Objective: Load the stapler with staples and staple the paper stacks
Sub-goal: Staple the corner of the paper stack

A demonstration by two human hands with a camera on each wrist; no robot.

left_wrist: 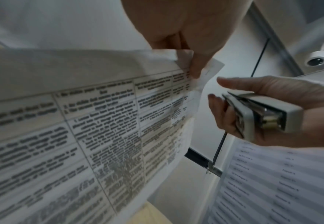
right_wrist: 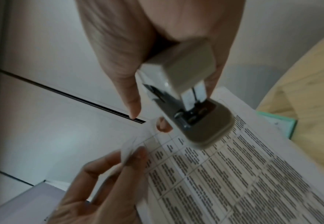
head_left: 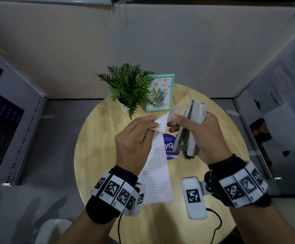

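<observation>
My left hand (head_left: 152, 123) pinches the top corner of a printed paper stack (head_left: 156, 173), which hangs down onto the table. In the left wrist view the fingertips (left_wrist: 194, 68) hold the curled corner of the paper stack (left_wrist: 99, 121). My right hand (head_left: 175, 121) grips a beige stapler (head_left: 191, 125) round its body, lifted off the table just right of that corner. The left wrist view shows a small gap between the stapler (left_wrist: 262, 112) and the paper edge. From the right wrist, the stapler (right_wrist: 187, 97) hovers over the sheet (right_wrist: 234, 174), with my left hand (right_wrist: 109, 181) below.
The round wooden table (head_left: 97, 155) carries a potted fern (head_left: 127, 87) and a teal picture frame (head_left: 160, 92) at the back, and a blue round sticker (head_left: 169, 147) under the hands. White partition walls enclose the table. A black cable (head_left: 217, 224) loops near the front edge.
</observation>
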